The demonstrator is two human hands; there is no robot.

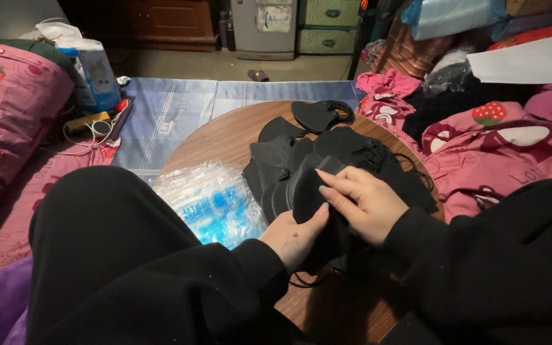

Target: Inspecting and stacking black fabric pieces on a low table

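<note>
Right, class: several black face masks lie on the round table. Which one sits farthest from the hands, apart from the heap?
The single black mask at the far edge of the round wooden table. It lies by itself beyond the heap of masks, ear loops trailing, while the others overlap.

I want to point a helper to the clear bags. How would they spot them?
Start at the round wooden table. On its near left edge, left of the pile of black face masks, lies the stack of clear plastic bags. It alone is shiny and see-through with blue print.

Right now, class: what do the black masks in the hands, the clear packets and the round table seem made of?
Black masks: soft matte fabric, probably; they fold limply. Clear packets: glossy thin plastic; it glints and crinkles. Round table: wood or wood-look laminate, with brown grain and a smooth sheen.
</note>
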